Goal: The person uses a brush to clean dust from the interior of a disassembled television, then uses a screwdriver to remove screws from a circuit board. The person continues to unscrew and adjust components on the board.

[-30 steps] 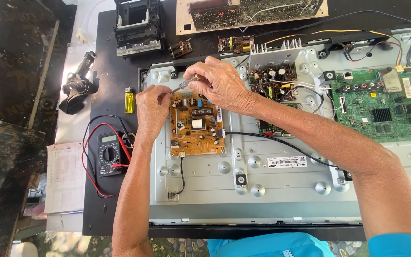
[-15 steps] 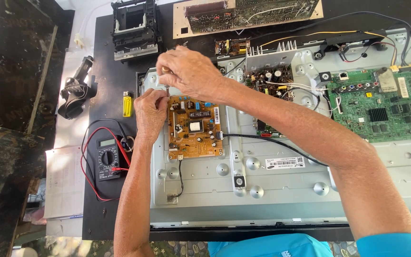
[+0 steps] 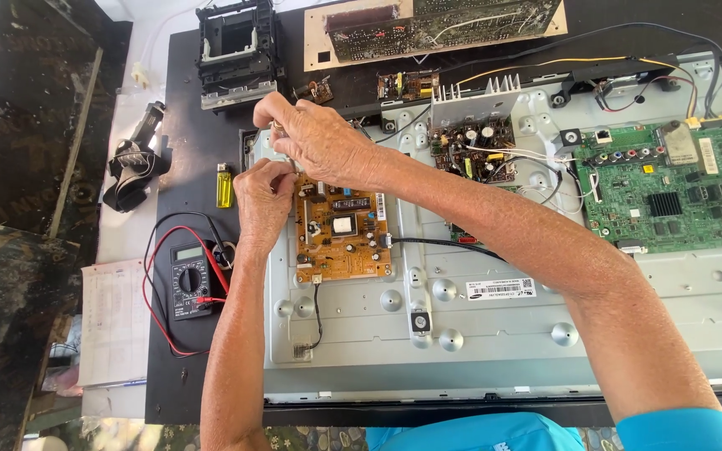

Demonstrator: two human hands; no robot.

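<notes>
Both hands pinching, left hand point(image 3: 262, 194) and right hand point(image 3: 315, 138) on what seems a small wire above the brown board point(image 3: 343, 227); best held steady, eased gently.

Bright, even daylight, soft shadows, sharp focus throughout (slight glare on metal)

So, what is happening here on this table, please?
A person is working with both bare hands on an opened flat-screen panel lying face down. The left hand and the right hand meet at the top left corner of a small brown circuit board; what the fingers pinch there is too small to tell. A green circuit board sits to the right. A multimeter with red and black leads and a yellow lighter lie to the left.
</notes>
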